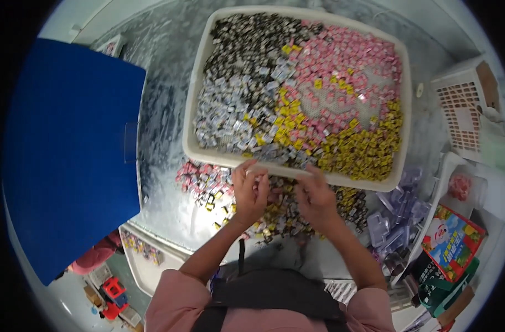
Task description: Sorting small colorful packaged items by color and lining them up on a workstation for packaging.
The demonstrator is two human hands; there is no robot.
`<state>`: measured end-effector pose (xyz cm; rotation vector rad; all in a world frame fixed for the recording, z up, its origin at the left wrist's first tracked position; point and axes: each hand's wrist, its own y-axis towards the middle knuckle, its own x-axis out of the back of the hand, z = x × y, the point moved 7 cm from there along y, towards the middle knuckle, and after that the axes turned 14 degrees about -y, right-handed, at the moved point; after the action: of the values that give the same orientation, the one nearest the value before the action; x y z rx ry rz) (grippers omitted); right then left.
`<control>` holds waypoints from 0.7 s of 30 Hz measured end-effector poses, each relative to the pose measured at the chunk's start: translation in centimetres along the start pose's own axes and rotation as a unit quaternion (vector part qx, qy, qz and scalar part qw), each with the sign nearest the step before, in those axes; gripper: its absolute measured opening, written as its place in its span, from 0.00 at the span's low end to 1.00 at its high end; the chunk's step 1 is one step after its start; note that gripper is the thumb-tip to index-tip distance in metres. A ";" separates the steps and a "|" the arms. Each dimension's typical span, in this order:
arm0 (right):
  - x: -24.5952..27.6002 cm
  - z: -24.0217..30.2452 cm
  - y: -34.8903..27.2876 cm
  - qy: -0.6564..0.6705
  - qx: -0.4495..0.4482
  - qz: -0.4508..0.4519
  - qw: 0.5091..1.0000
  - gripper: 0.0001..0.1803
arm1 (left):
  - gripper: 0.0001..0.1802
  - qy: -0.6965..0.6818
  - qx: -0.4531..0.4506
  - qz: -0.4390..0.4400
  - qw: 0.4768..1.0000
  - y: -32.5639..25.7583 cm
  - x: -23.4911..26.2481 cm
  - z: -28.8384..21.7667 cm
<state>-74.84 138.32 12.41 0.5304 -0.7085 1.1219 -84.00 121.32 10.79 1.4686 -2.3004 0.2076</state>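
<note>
- Left hand (251, 192): fingers curled at the tray's near rim; grip unclear.
- Right hand (317, 202): blurred, half-curled; cannot tell if holding anything.
- Tray (215, 158): beyond the hands, with coloured pieces (363, 152) inside.

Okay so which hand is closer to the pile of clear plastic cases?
Right. The right hand is left of the clear plastic cases, by the near rim of the white tray; the left hand is by that rim too, but farther left.
</note>
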 end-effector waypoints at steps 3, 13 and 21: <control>5.0 -6.1 8.0 -0.027 -0.001 -0.073 0.997 0.14 | 0.18 0.021 -0.071 0.047 0.996 6.6 -3.1 -1.3; 4.1 -16.4 23.4 -0.194 0.078 -0.070 0.975 0.25 | 0.31 0.177 -0.266 0.098 0.942 23.4 -15.7 0.3; 4.5 -13.1 11.3 -0.110 0.159 0.116 0.974 0.37 | 0.39 0.078 -0.202 0.286 0.933 15.0 -12.7 -0.5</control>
<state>-81.09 154.33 7.32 0.8703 -0.8017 1.4214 -92.65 138.62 7.44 0.5447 -2.3925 0.0037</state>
